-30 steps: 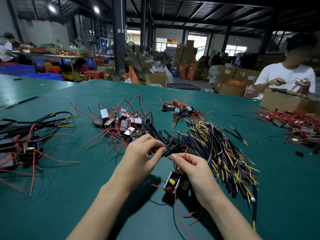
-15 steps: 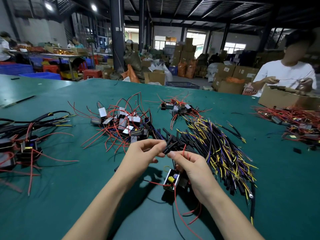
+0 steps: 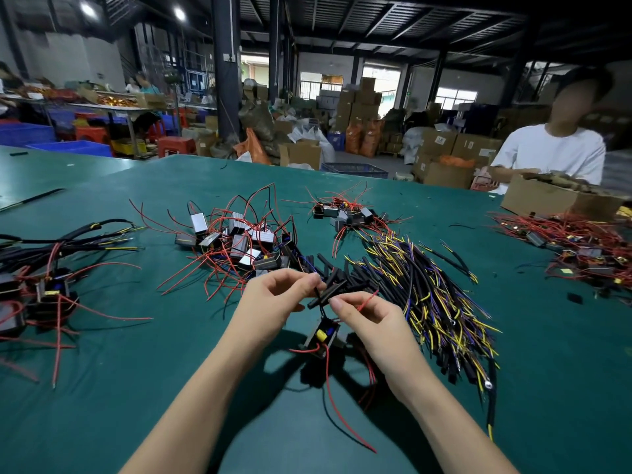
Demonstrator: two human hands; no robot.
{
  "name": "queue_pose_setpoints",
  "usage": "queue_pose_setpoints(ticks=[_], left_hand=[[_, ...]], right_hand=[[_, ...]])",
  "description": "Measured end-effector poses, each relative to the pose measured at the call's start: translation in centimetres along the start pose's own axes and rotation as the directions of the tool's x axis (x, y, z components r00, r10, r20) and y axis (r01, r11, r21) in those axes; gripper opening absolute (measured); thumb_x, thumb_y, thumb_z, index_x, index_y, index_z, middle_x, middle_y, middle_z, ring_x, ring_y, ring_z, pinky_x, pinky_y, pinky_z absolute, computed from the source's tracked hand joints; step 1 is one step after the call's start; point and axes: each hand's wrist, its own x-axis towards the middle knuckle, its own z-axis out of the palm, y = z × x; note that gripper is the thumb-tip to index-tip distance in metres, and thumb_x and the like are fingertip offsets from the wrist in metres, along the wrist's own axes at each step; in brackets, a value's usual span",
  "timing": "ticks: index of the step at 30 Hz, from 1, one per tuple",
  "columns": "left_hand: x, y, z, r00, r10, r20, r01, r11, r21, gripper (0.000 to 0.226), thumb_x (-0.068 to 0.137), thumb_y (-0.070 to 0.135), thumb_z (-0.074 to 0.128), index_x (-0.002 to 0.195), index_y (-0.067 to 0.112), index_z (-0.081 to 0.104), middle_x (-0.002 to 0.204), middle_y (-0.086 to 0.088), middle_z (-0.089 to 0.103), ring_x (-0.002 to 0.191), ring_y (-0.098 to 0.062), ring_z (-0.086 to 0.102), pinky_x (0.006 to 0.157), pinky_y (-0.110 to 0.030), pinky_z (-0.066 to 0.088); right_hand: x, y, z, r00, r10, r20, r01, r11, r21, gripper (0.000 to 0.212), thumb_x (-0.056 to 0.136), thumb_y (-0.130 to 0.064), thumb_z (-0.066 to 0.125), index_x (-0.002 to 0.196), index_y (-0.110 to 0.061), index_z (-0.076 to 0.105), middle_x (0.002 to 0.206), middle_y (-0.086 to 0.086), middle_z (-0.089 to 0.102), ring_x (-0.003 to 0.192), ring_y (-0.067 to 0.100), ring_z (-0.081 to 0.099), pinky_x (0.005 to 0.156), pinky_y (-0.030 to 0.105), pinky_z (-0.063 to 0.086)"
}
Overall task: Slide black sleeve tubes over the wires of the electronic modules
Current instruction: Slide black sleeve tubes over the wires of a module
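Black short rubber sleeve tube (image 3: 323,295) is pinched by left hand (image 3: 273,299); right hand (image 3: 367,319) pinches thin red wire (image 3: 367,301). Beyond the tube, unsleeved grey modules (image 3: 239,241) suggest plenty left.

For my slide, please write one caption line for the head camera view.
Left hand pinches a black sleeve tube, right hand pinches a red wire above the module.
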Motion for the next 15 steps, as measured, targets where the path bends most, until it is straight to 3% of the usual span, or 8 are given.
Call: queue_pose_setpoints(ticks=[3,6,7,9,12,15], left_hand=[[0.0,0.6,-1.0,0.996,0.068,0.060,-0.073,0.994,0.076,0.013,0.087,0.014,0.065,0.076,0.010,0.069,0.073,0.000,0.074,0.066,-0.001,0.064,0.063,-0.011,0.047],[0.0,0.6,-1.4,0.992,0.100,0.077,-0.113,0.975,0.193,0.012,0.086,0.014,0.067,0.075,0.010,0.069,0.068,0.001,0.073,0.061,-0.001,0.063,0.063,-0.009,0.044],[-0.1,0.6,-1.3,0.992,0.108,0.066,-0.119,0.972,0.200,0.011,0.086,0.015,0.068,0.076,0.009,0.069,0.068,-0.001,0.072,0.062,-0.003,0.064,0.064,-0.010,0.045],[-0.2,0.4,-1.0,0.992,0.123,0.040,-0.129,0.973,0.190,0.011,0.085,0.014,0.069,0.077,0.006,0.068,0.068,-0.005,0.072,0.061,-0.008,0.064,0.064,-0.012,0.046],[-0.3,0.3,-0.5,0.991,0.136,0.018,-0.137,0.978,0.155,0.011,0.085,0.010,0.068,0.075,0.005,0.066,0.065,-0.008,0.070,0.057,-0.010,0.064,0.062,-0.014,0.047],[-0.3,0.1,-0.1,0.989,0.145,-0.001,-0.143,0.980,0.138,0.012,0.085,0.010,0.068,0.074,0.009,0.066,0.064,-0.005,0.069,0.059,-0.013,0.065,0.063,-0.020,0.050]], right_hand=[[0.2,-0.8,-0.9,0.999,0.004,0.039,-0.004,1.000,0.020,0.034,0.075,-0.046,0.064,0.089,-0.017,0.075,0.084,-0.005,0.073,0.081,0.002,0.063,0.073,0.014,0.045],[2.0,-1.1,-2.1,0.983,0.113,-0.144,-0.094,0.987,0.132,0.036,0.080,-0.052,0.059,0.081,-0.020,0.075,0.077,-0.005,0.071,0.074,0.006,0.063,0.066,0.019,0.043],[2.7,-1.0,-2.4,0.973,0.110,-0.202,-0.095,0.992,0.080,0.028,0.085,-0.044,0.062,0.079,-0.019,0.074,0.074,-0.006,0.069,0.071,0.006,0.062,0.063,0.017,0.043],[4.4,-0.6,-2.7,0.969,0.001,-0.248,-0.057,0.974,-0.218,0.015,0.089,-0.025,0.065,0.079,-0.018,0.074,0.073,-0.007,0.068,0.071,0.007,0.060,0.063,0.013,0.042],[6.3,-0.2,-1.9,0.978,-0.201,-0.054,0.112,0.726,-0.679,0.011,0.086,-0.018,0.064,0.089,-0.018,0.075,0.085,-0.005,0.070,0.078,0.006,0.059,0.075,0.011,0.044],[7.6,0.7,-0.5,0.937,-0.185,0.297,0.341,0.294,-0.893,0.017,0.089,-0.024,0.058,0.100,-0.021,0.071,0.104,0.000,0.062,0.100,0.019,0.050,0.086,0.031,0.041]])
